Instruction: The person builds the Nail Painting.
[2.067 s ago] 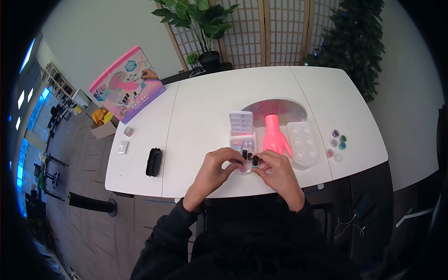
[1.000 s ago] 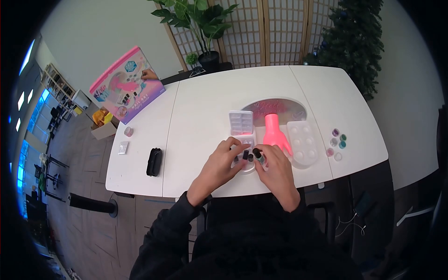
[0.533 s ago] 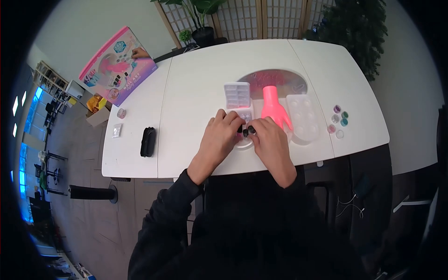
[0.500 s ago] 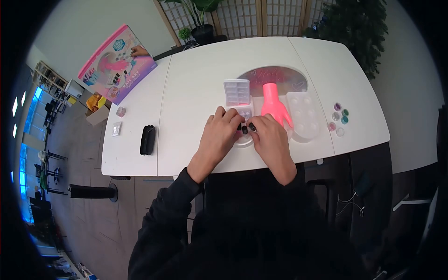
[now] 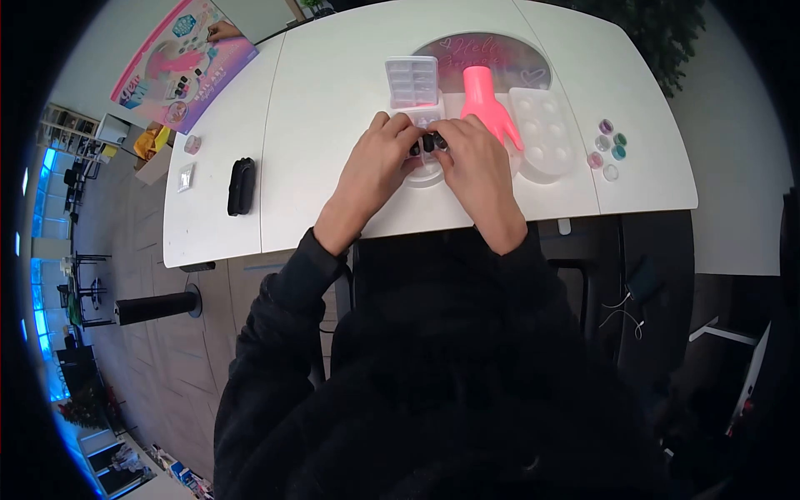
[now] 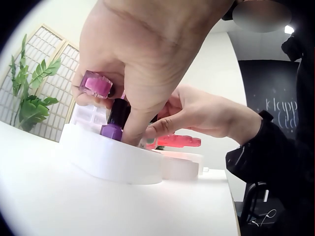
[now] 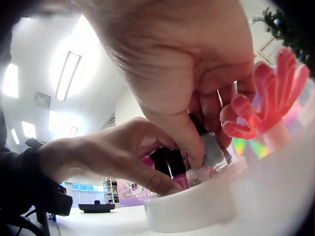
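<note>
My left hand (image 5: 377, 167) holds a pink nail polish bottle (image 6: 96, 84) in its curled fingers, over the near end of a white tray (image 6: 118, 162). Beside its thumb stands a purple nail polish bottle (image 6: 112, 129) with a black cap. My right hand (image 5: 482, 167) pinches a pale grey-green nail polish bottle (image 7: 214, 151), tilted, by its black cap. More black-capped bottles stand between the hands, among them a bright pink bottle (image 7: 180, 179). Just behind, a pink model hand (image 5: 486, 104) lies on the tray, fingers toward me.
A lidded compartment box (image 5: 412, 82) stands open behind my left hand. Right of the model hand is a white tray with round wells (image 5: 542, 137), then several small glitter pots (image 5: 606, 127). At left are a black case (image 5: 241, 187), a small packet (image 5: 185, 177) and a nail-art box (image 5: 183, 62).
The head view has tilted down, so the table sits higher in it. Both hands have come closer together over the bottles, and the right hand's bottle has gone from upright to tilted.
</note>
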A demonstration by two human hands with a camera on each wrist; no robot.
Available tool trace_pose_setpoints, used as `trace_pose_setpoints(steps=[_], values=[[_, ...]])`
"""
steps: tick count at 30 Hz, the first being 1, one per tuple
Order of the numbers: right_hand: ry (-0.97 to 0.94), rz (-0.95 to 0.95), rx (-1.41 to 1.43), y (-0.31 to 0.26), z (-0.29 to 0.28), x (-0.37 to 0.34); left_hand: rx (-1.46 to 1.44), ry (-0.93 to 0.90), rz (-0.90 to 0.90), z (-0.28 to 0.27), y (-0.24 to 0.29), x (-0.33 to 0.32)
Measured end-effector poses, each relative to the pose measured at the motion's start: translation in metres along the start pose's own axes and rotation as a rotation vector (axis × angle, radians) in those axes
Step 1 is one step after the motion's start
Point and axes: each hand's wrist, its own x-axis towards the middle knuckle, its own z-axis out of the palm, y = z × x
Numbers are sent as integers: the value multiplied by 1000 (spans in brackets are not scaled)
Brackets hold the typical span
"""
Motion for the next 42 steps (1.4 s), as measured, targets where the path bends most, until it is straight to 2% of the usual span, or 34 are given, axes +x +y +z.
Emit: trace_pose_setpoints(steps=[6, 9, 13, 15, 17, 19, 21, 23, 27, 31, 33, 35, 41, 42], values=[[18, 3, 11, 2, -2, 1, -112, 0, -1, -1, -7, -3], [35, 19, 12, 2, -4, -2, -181, -47, -42, -23, -3, -4], [-9, 78, 45, -5, -23, -2, -113, -22, -50, -49, -4, -13], [32, 69, 183, -5, -28, -2, -257, -24, -158, -53, -11, -19], [47, 90, 240, -5, -32, -1, -326, -24, -161, -60, -9, -21], [62, 108, 296, -1, -32, -2, -767, -20, -309, -70, -4, -22], [35, 95, 478, 7, -30, -3, -793, -17, -302, -69, -7, -24], [17, 131, 488, 3, -34, -2, -935, 74, -348, -64, -13, -25], [12, 185, 491, 2, -33, -1, -1026, 95, -355, -63, -15, -24], [-1, 208, 492, 2, -31, -2, -954, 100, -363, -66, -2, -20], [-19, 219, 469, 2, -30, -1, -587, -1, -297, -65, -4, -20], [-22, 232, 481, 1, -28, -1, -699, 23, -359, -62, 4, -19], [-16, 168, 484, -2, -20, -3, -564, 106, -215, -45, 10, -18], [-33, 160, 486, -2, -19, -3, -462, 131, -151, -43, 12, -17]])
